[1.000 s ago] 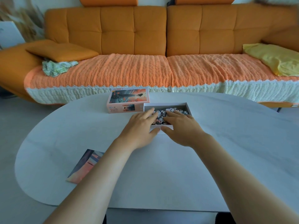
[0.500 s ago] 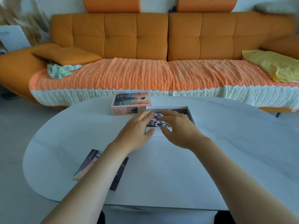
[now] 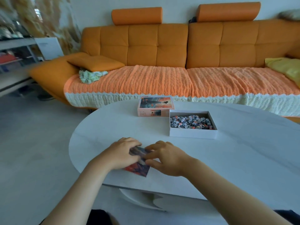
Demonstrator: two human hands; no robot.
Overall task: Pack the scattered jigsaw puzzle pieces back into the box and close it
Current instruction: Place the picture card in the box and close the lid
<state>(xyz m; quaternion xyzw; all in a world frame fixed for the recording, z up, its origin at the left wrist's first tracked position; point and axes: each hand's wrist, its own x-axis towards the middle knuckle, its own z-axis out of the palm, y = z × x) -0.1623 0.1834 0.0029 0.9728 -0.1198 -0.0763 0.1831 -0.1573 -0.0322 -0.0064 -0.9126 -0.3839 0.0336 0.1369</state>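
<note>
Grip check: curled onto the picture card [image 3: 140, 169] from both sides. Left hand [image 3: 119, 154] over its left half, fingers bent on the top face. Right hand [image 3: 167, 158] with fingertips on the far corner and thumb tucked at the right edge. Hard to say whether lifted yet or flat on the tabletop [image 3: 235, 159]. Sitting right by the near rim, too, so watch for a slide off the edge and down to the floor if nudged rather than pinched. Thin and flat, by the look of it: easy to crease or dog-ear if pried up by one corner, easy to fumble with nothing under it.

Further out, well apart from the hands: open box [image 3: 193, 134] heaped with puzzle pieces [image 3: 191, 121], none spotted loose on the tabletop from this angle. Heap seemingly close to wall height, so a risk of pieces spilling over if pressed down on one side or covered carelessly. Risk too of the box skating away if bumped with no hand steadying it. Just beside its far left corner, touching or nearly so, lid [image 3: 155, 103] picture-side up, not yet on. Possible jam there later: a raised heap or a skewed card underneath, and no clean close. Beyond all that, orange sofa [image 3: 146, 46], out of play.
</note>
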